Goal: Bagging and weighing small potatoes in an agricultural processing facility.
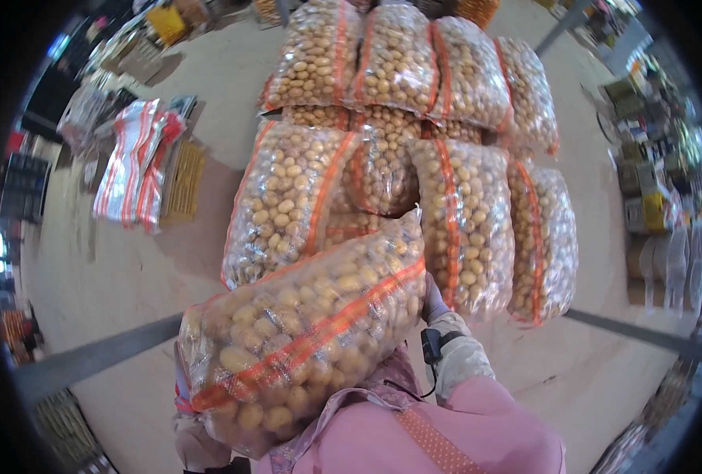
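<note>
1. Holding a filled potato sack (311, 332) slantwise against the pink top (430, 430), with the right end farther forward than the left; probably hugged close to make the bulk easier to bear.
2. Gripping the sack's right end with the right hand (434, 299), with fingers mostly hidden behind the mesh; likely set there to check any sideways slip.
3. Reaching to the opposite end with the left hand (181, 382), nearly all covered by the sack; cannot tell how tightly closed. Seems placed to share the load and limit sagging in the middle.
4. Facing stacked sacks (469, 229) just beyond, laid flank to flank with some on top of others, perhaps to brace one another. Cannot tell whether touching the held sack or only overlapped in view.
5. To the left, on the floor (596, 367), near flattened striped bags (133, 162) beside a brown pile (183, 182); perhaps heaped together for easy picking.
6. Strapped at the right wrist, a small black device (430, 346) with a cable, likely fastened there to leave the palm free.
</note>
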`<state>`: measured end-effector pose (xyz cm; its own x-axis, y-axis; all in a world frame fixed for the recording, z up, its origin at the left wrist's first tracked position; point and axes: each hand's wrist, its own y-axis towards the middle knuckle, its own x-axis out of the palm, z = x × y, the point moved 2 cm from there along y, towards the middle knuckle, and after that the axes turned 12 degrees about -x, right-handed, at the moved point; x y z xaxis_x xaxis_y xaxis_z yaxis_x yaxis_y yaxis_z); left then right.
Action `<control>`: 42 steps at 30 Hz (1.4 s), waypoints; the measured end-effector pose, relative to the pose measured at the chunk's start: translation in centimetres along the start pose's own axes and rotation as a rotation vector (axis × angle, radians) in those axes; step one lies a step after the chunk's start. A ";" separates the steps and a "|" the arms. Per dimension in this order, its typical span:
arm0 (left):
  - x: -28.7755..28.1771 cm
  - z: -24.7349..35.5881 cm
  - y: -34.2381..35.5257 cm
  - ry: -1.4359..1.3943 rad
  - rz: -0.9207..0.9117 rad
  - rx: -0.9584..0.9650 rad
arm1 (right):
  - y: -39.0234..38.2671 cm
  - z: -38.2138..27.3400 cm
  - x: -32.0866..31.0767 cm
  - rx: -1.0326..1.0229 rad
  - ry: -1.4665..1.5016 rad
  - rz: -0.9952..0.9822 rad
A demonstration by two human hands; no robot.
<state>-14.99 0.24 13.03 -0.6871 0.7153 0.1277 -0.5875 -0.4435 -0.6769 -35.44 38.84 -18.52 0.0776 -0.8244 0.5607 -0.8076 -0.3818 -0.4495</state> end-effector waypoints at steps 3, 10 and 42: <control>-0.5 2.9 3.2 0.088 -0.091 -0.029 | -3.5 4.8 -0.8 0.129 0.285 0.345; 3.1 8.6 11.8 0.225 -0.348 -0.242 | -14.2 15.2 2.0 -0.223 0.412 0.437; 34.9 -5.1 45.3 1.544 -0.239 0.955 | -10.0 -6.2 2.6 0.297 -0.631 0.109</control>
<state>-63.39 7.89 -16.84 0.0758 0.3575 -0.9308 -0.9969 0.0058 -0.0790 -30.84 43.09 -8.27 0.4026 -0.9149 0.0315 -0.6433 -0.3073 -0.7012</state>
